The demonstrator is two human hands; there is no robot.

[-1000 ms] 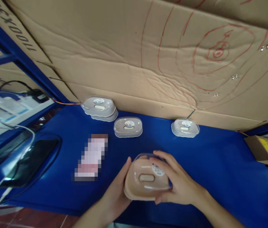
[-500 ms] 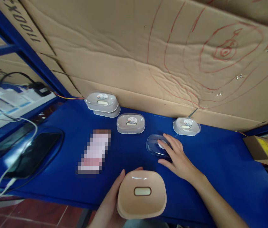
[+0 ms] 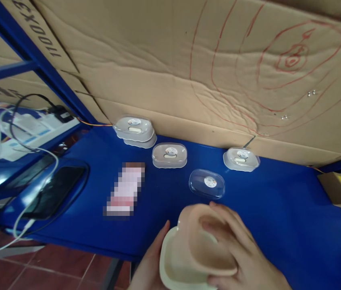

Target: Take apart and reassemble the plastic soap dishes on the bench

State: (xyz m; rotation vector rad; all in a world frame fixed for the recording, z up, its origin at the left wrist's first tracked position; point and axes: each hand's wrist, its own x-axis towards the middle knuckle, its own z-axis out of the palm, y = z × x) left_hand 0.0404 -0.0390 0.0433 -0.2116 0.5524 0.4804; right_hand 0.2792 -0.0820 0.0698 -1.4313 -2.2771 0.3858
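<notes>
Fingers (image 3: pixel 232 219) of the right hand (image 3: pixel 249 257) grip a smooth, rounded peach dish (image 3: pixel 196 235), tilted over a shallow cream dish (image 3: pixel 172 259) that the left hand (image 3: pixel 150 262) holds by its side, at the near edge of the blue table (image 3: pixel 273 213); whether the dishes touch is unclear. Just beyond lies a clear, rounded lid (image 3: pixel 199 187) with a round sticker (image 3: pixel 210 182). Behind stand a pale box (image 3: pixel 169 160), another box (image 3: pixel 241 161) and a stack (image 3: pixel 134 131), under clear covers.

Light is moderate; white glare marks the blue tabletop (image 3: pixel 291 209) at left; the right hand (image 3: pixel 246 251) looks blurred.
</notes>
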